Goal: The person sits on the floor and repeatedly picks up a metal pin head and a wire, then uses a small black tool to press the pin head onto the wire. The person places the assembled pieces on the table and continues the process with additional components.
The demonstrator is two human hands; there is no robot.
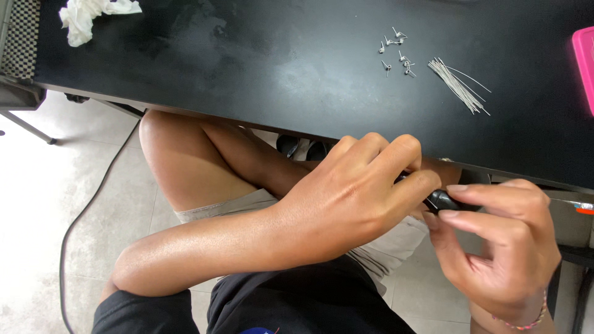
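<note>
My left hand (359,192) is curled over a small black tool (440,199), probably pliers, held just below the front edge of the black table (247,68). My right hand (501,241) pinches the tool's tip between thumb and fingers; whatever sits between them is hidden. On the table's far right lies a bundle of thin straight metal pins (459,83). Beside it to the left are several short pins with looped ends (396,52), scattered apart.
A crumpled white tissue (86,17) lies at the table's back left. A pink box edge (585,62) shows at the right border. Bare knees sit under the table, and a dark cable (80,216) runs over the tiled floor at left.
</note>
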